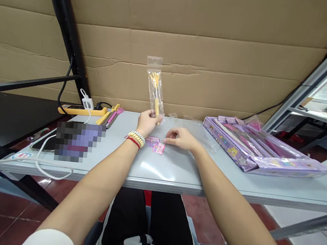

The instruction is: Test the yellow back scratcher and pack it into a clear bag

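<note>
The left hand [147, 123] pinches a clear bag [155, 89] upright (yellow toy inside). Just right of the bag, the right hand [181, 138] rests loosely curled beside pink cards [155, 145].

On the table [176, 173], small cards [155, 145] lie between a power strip [82, 110] far left and a boxed set [253, 148] right

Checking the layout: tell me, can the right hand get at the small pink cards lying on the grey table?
Probably yes. The right hand rests on the grey table just beside the small pink cards, empty, with nothing between them.
</note>
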The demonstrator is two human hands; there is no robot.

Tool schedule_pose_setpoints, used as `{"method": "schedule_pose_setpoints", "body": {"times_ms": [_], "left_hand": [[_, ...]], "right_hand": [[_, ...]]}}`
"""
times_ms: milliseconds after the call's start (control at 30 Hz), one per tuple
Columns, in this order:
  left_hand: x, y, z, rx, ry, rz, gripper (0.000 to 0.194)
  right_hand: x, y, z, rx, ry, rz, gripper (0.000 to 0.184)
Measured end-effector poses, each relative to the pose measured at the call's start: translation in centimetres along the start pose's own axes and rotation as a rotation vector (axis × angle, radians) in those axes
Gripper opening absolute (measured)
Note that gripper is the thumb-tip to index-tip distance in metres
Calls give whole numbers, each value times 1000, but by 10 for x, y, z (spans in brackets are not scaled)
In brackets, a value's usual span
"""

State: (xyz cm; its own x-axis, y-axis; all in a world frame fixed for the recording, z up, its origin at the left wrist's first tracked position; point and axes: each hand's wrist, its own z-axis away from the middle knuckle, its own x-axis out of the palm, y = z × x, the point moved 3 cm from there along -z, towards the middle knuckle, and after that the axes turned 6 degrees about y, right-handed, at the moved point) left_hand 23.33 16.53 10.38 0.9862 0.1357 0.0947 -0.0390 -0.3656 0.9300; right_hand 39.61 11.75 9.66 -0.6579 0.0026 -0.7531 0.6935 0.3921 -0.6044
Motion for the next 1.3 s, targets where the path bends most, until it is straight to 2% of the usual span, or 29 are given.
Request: {"method": "schedule_pose_setpoints", "body": {"times_ms": [100,267,367,467,600,733,833,933,1033,1167,1300], "left_hand": [[0,0,0,5,6,-43,21],[1,1,1,13,-4,-101,23],[1,1,1,11,1,-124,22],[0,1,1,22,-5,-143,21],[0,1,1,44,-26,-178,18],[2,3,4,67,-105,-216,14],[4,6,8,53,-171,-235,16],[4,7,9,44,-186,-269,21],[2,7,9,89,-187,-347,24],[2,9,11,177,-239,-473,21],[3,15,16,262,-278,-668,11]], "right_hand": [[3,-1,1,29,-104,20,44],[14,-1,-1,-13,-130,115,62],[18,0,-3,-33,-154,125,54],[17,2,-2,37,-185,88,44],[10,4,-1,100,-166,76,51],[7,7,0,161,-210,80,48],[6,10,1,195,-206,-8,51],[5,10,0,180,-201,-143,49],[-2,7,-3,94,-47,-333,38],[-20,7,-7,-11,363,-480,38],[-36,10,-4,45,764,-454,38]]}}
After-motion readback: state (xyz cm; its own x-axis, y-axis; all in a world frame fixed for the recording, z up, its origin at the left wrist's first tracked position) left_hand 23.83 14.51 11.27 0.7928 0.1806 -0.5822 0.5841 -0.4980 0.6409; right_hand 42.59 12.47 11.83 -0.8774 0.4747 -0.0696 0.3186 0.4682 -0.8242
